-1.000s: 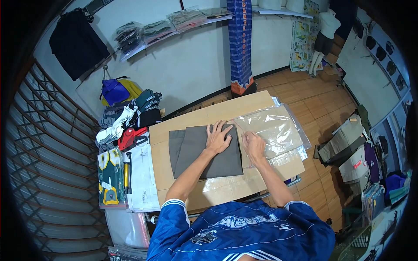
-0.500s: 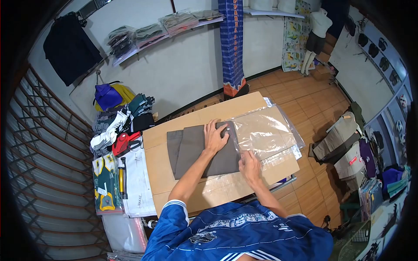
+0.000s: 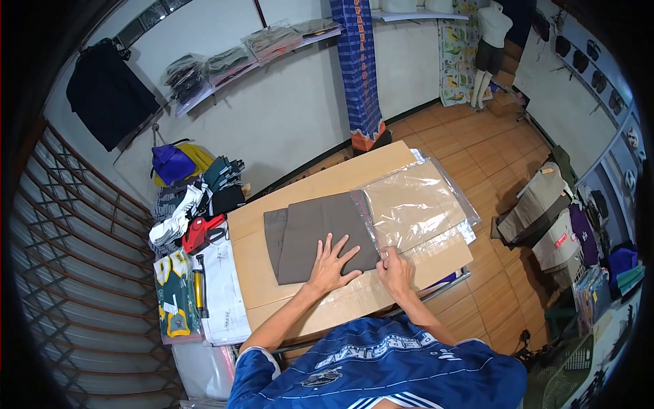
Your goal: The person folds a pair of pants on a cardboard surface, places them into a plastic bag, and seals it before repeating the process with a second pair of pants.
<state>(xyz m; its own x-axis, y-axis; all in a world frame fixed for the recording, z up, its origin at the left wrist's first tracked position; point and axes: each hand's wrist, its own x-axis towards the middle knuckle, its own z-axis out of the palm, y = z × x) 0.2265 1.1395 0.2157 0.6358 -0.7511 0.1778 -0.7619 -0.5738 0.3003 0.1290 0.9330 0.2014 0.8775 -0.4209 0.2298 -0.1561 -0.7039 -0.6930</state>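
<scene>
A folded dark grey-brown garment (image 3: 306, 232) lies flat on a cardboard-covered table (image 3: 252, 293). Against its right end is the opening of a clear plastic bag (image 3: 415, 204), which is spread flat on the cardboard. My left hand (image 3: 332, 264) rests on the garment near its front edge, fingers spread and holding nothing. At the bag's front corner, beside the garment, my right hand (image 3: 396, 273) has its fingers pinched together on the edge of the plastic.
Left of the table are stacked clothes (image 3: 180, 215), a red tool (image 3: 201, 232), a yellow-and-black pump (image 3: 198, 290) and a packed green jersey (image 3: 176, 300). A blue pillar (image 3: 357, 68) stands behind. Hanging clothes (image 3: 545, 204) are on the right.
My left hand has slid from the garment's upper right part towards its front edge, fingers now spread. My right hand stays at the bag's corner. The view has shifted slightly.
</scene>
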